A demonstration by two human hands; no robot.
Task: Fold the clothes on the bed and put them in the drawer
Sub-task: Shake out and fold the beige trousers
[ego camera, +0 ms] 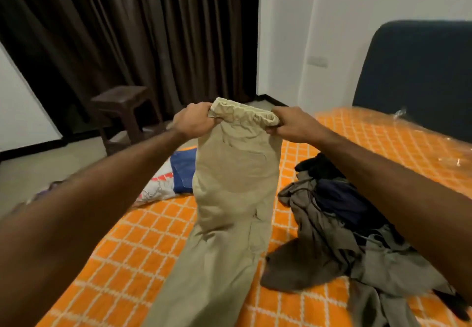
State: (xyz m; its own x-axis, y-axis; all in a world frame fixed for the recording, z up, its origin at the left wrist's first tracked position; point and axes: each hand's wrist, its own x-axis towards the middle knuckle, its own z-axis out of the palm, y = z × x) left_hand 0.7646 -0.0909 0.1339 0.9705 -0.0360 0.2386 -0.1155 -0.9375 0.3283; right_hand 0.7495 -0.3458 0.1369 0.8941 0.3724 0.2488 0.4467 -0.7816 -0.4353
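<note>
I have both hands up in front of me over the bed (143, 245), and each one grips an end of the waistband of the beige trousers (229, 199). My left hand (194, 122) has its fingers (204, 107) curled tight over the left end of the gathered band, and my right hand (293, 125) pinches the right end, thumb underneath. Between the two sets of fingers the waistband runs bunched and nearly level. Below the fingers the trousers hang down folded lengthwise, and their legs trail onto the orange checked cover toward me.

Below and to the right of my right-hand fingers lies a loose pile of clothes (339, 227), grey-brown and dark pieces tangled together on the bed, just beside the trouser legs. Below and left of my left-hand fingers, near the bed's far edge, lies a blue and white printed cloth (173, 176), partly hidden behind the trousers. Beyond the fingers to the left stands a dark stool (122, 112) on the floor before the dark curtain (127, 33). Far right of the fingers rises the dark blue headboard (419, 76).
</note>
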